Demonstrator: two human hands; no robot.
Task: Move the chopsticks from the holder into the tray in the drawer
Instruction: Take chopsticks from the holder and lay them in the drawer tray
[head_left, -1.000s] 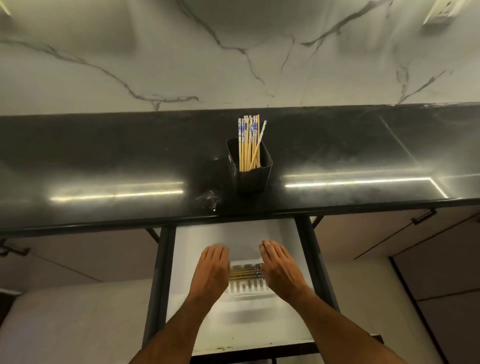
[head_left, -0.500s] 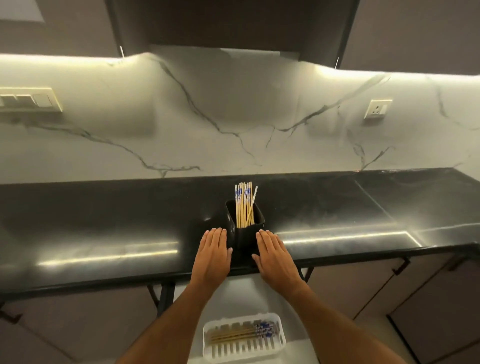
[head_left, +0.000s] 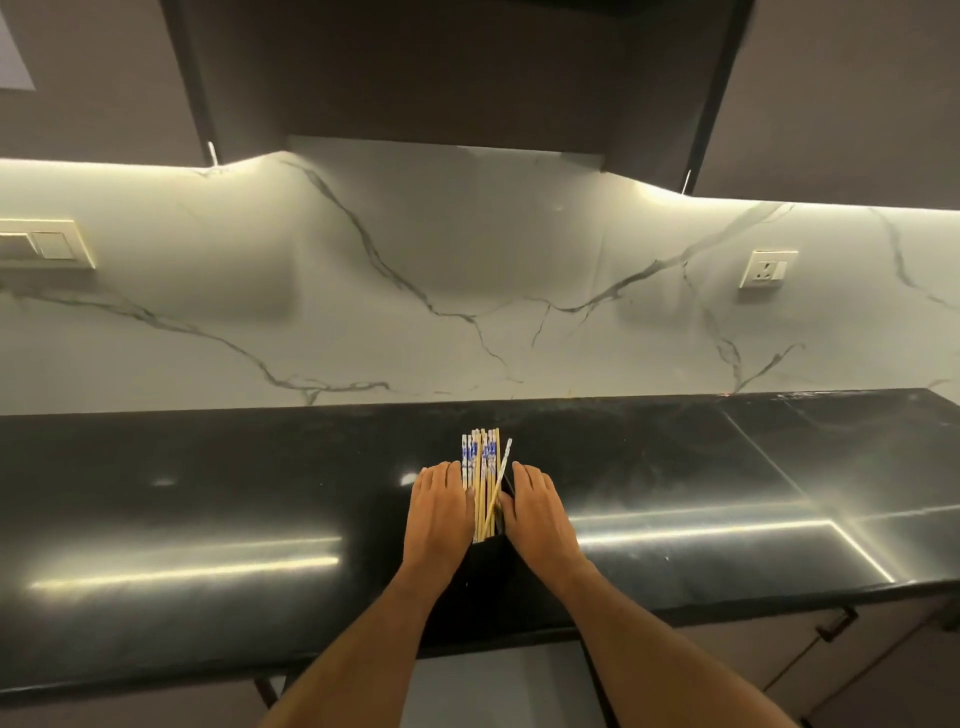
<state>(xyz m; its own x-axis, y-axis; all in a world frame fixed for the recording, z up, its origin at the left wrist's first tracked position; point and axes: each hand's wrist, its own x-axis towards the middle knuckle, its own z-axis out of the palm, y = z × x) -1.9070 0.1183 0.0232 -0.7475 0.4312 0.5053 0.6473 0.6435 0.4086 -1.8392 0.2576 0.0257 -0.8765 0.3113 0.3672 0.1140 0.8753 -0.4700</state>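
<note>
Left hand: While your left hand lies flat with straight fingers against the left side of the holder, it grips nothing.
Right hand: Your right hand mirrors it on the other side, fingers extended and close together, also holding nothing.
Chopsticks: The chopsticks stand upright in the holder between your two hands; one leans to the right, its tip clear of the bundle.
Holder: Dark and mostly hidden by your hands, it sits near the front edge of the black countertop.
Tray and drawer: Neither shows here; only a pale strip below the counter edge, between your forearms.
Step in hand: You seem about to gather a bunch. Close your fingers around the sticks themselves, above the rim, and sweep in the leaning one so it does not snag or drop. Lift straight up so the holder stays put.
Writing: None legible; the chopstick tops carry a blue-and-white pattern, not readable text.
</note>
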